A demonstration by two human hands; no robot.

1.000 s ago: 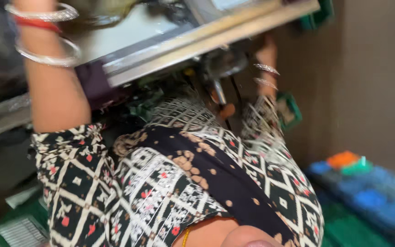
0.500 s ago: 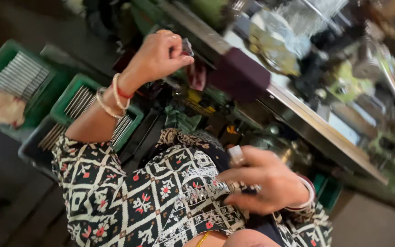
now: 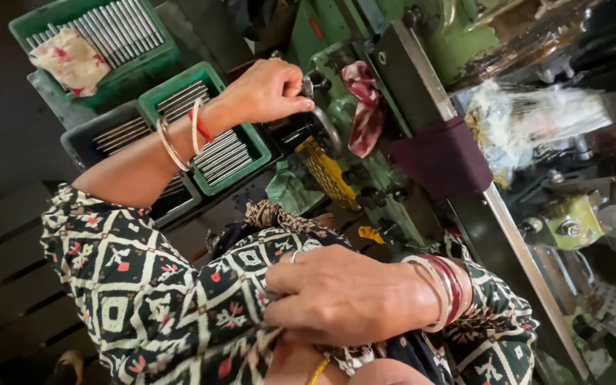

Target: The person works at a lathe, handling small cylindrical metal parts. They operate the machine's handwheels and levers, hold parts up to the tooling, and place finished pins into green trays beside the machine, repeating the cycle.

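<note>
Half a second ago the left hand (image 3: 265, 89) is lifted up in the air near the green metal machine (image 3: 336, 43). Now it has come down, and its fingers are closed around the small dark metal handle (image 3: 306, 85) on the front of this machine. The right hand (image 3: 344, 292) holds a small pale piece between the fingertips in that earlier moment. Now it lies low on the black patterned dress (image 3: 144, 299) with the fingers curled in, and I cannot tell if the piece is inside. To me this means the work has passed from the lap to the machine control.

I count three plastic crates to the left of the machine. The two green crates (image 3: 30, 21) (image 3: 247, 142) and the one dark grey crate (image 3: 73, 142) are all filled with thin grey metal rods (image 3: 119, 28), too many to count. One flowered cloth (image 3: 73, 60) lies on the rods in the far green crate. One red and white rag (image 3: 361, 107) hangs on the machine, just beside the handle. On the left wrist I see two silver bangles (image 3: 169, 142) and one red
</note>
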